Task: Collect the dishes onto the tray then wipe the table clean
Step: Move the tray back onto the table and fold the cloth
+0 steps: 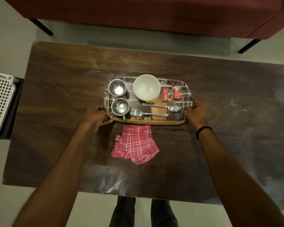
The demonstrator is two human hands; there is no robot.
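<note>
Tray (pixel 154 122) sits mid-table (pixel 228 89), loaded with two steel cups (pixel 117 89), a white bowl (pixel 146 87), two spoons (pixel 162 106) and two red sachets (pixel 165 95). Left hand (pixel 97 117) clasps the tray's left rim; right hand (pixel 196 111) clasps its right rim. A red checked cloth (pixel 135 144) lies crumpled just beside the near rim. Bare tabletop spreads wide left and right. A sofa (pixel 154 15) stands beyond the far edge, and a white basket (pixel 0 102) off the left edge.

A yellow price sticker (pixel 150 102) on the tray (pixel 147 122) reads roughly "70.00", partly hidden by the bowl (pixel 146 87); the red sachets' (pixel 165 95) print is illegible.
</note>
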